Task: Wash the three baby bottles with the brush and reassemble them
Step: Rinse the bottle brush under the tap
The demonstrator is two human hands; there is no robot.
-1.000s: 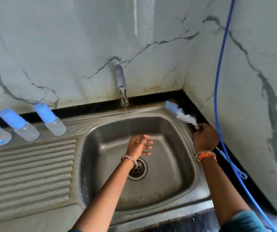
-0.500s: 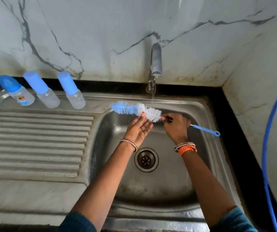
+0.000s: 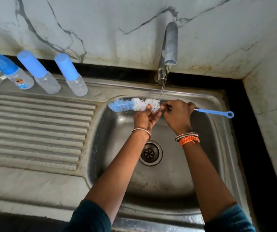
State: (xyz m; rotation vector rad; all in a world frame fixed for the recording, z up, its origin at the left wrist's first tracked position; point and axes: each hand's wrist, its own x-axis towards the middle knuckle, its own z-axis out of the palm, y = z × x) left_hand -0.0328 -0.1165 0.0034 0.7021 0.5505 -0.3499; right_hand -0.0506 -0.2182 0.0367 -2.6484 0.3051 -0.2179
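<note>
**Over the basin: brush gets its rinse before the bottles go in**

Under the grey wall tap (image 3: 171, 42), a thin stream of water drops straight onto the long bottle brush with blue-and-white bristles (image 3: 134, 104), held level across the back of the stainless steel sink (image 3: 218, 148). Right hand (image 3: 178, 114) is curled tight round the wire neck, just beside the bristles, with the slim blue loop-ended handle (image 3: 214, 112) sticking out behind it. Left hand (image 3: 145, 117) comes up from below, fingers fairly straight, thumb pressed on the white bristles, working them rather than gripping.

Three clear plastic baby bottles with blue caps (image 3: 45, 72) stand in a row on the sink's back ledge, well apart from the hands, all capped and untouched, so I'd call this very early in the job.

To do it well, I'd say: roll the neck between the right fingers so water reaches every side, slide the blue tip under the stream too, and keep it low to limit splashing.
</note>
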